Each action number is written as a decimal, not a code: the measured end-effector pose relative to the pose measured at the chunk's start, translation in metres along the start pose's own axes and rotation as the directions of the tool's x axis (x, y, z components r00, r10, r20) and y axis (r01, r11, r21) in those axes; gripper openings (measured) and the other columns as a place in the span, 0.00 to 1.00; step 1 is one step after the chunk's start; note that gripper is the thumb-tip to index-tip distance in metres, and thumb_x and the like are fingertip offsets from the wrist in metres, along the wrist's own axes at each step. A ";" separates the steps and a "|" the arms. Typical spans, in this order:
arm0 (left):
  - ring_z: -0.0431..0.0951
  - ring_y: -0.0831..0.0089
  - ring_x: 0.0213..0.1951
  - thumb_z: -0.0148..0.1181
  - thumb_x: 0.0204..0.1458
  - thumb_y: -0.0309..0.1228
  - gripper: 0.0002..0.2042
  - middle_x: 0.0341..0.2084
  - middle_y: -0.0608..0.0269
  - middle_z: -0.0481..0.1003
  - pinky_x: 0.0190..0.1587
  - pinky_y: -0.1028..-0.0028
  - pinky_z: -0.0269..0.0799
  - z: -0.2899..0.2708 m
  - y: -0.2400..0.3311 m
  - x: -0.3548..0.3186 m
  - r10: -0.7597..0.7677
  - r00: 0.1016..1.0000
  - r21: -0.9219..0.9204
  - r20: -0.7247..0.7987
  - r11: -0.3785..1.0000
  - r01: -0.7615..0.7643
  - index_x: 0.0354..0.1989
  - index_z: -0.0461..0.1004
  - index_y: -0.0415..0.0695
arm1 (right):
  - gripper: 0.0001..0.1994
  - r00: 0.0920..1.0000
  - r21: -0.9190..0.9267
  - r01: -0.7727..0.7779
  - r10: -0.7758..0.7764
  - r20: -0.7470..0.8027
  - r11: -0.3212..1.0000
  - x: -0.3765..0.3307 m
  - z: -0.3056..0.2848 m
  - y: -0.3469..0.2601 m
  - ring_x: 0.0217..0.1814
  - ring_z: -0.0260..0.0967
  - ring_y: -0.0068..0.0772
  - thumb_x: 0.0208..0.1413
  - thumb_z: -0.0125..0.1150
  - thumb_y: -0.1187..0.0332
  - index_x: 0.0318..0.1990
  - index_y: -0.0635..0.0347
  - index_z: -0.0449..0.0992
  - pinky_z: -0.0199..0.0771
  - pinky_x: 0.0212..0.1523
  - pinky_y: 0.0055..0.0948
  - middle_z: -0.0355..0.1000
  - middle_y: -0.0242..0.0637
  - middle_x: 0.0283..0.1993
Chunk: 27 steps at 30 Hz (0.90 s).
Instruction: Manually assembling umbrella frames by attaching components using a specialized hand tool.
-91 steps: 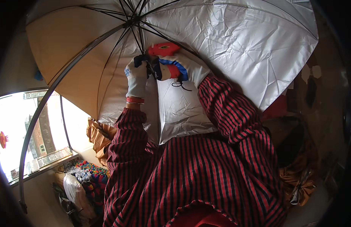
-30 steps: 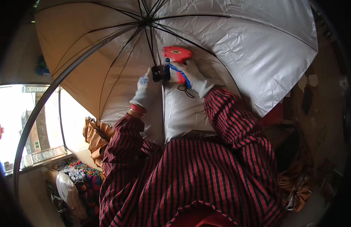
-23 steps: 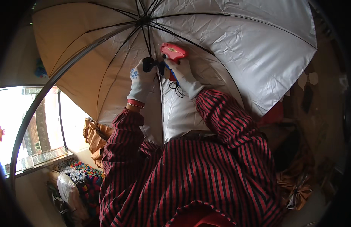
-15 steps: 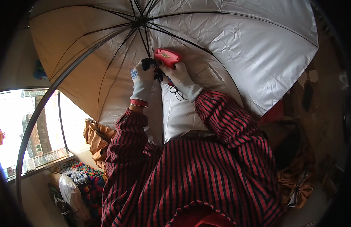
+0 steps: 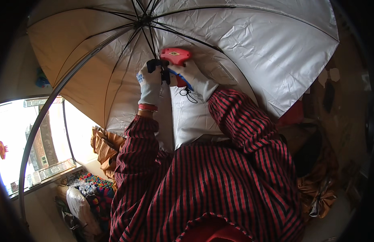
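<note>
An open umbrella with a silver lining (image 5: 219,72) spreads across the upper view, its inside toward me. My right hand (image 5: 191,76), in a white glove, is wrapped round a red tagging gun (image 5: 175,55) with a blue part along its handle. A thin black cord loop (image 5: 188,95) hangs below it. My left hand (image 5: 150,82), gloved too, is closed by a black rib of the umbrella. Its fingers pinch dark material (image 5: 154,64) right beside the gun's front end; what exactly they hold is partly hidden.
The umbrella's grey shaft (image 5: 70,76) curves down the left side from the rib hub (image 5: 144,21). Lower left are a bright window, brown crumpled paper (image 5: 106,145), a plastic-wrapped roll (image 5: 80,205) and colourful knitted fabric (image 5: 99,187). Another brown bundle (image 5: 316,191) lies at the lower right.
The tagging gun has tilted and shifted slightly left, so its blue handle part now shows. My left hand remains beside it, with the fingers moved slightly. The umbrella hub has shifted slightly left.
</note>
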<state>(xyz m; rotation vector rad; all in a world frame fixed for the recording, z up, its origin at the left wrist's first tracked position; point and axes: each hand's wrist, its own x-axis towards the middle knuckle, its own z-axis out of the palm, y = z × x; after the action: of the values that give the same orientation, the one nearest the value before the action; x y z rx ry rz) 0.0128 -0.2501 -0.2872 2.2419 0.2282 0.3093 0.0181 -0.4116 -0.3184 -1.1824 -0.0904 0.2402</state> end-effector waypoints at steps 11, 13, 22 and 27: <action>0.73 0.79 0.18 0.57 0.52 0.25 0.07 0.20 0.66 0.76 0.18 0.76 0.66 -0.008 0.009 -0.004 -0.101 0.990 -0.195 0.096 0.974 0.119 0.37 0.79 0.40 | 0.22 0.828 0.403 -0.284 0.011 0.561 0.870 0.018 -0.037 0.012 0.55 0.71 0.25 0.61 0.58 0.64 0.61 0.60 0.66 0.70 0.57 0.27 0.72 0.33 0.55; 0.73 0.79 0.18 0.57 0.52 0.25 0.07 0.20 0.67 0.75 0.17 0.76 0.65 -0.010 0.006 -0.005 -0.056 0.990 -0.236 0.129 0.968 0.086 0.36 0.79 0.40 | 0.18 0.833 0.455 -0.402 0.110 0.543 0.794 0.008 -0.028 -0.001 0.51 0.74 0.27 0.61 0.57 0.66 0.57 0.61 0.68 0.73 0.53 0.29 0.74 0.35 0.51; 0.71 0.80 0.16 0.57 0.53 0.26 0.06 0.17 0.67 0.73 0.17 0.76 0.64 -0.012 0.016 -0.004 0.005 0.989 -0.117 0.150 0.993 0.013 0.37 0.78 0.40 | 0.12 0.798 0.513 -0.571 0.286 0.530 0.641 0.009 -0.007 -0.023 0.37 0.77 0.33 0.58 0.59 0.64 0.45 0.59 0.73 0.79 0.40 0.36 0.77 0.38 0.38; 0.72 0.79 0.19 0.58 0.53 0.27 0.06 0.20 0.65 0.74 0.20 0.74 0.66 -0.005 0.006 -0.003 0.065 0.983 -0.075 0.172 0.996 -0.053 0.37 0.77 0.40 | 0.09 0.746 0.346 -0.652 0.485 0.457 0.675 0.021 -0.011 -0.035 0.24 0.69 0.30 0.59 0.58 0.62 0.35 0.58 0.74 0.73 0.27 0.31 0.72 0.35 0.27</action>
<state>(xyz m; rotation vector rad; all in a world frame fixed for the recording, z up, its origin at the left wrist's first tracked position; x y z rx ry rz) 0.0083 -0.2509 -0.2797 2.1939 0.0567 0.1491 0.0451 -0.4292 -0.2910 -0.6112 0.0613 0.9826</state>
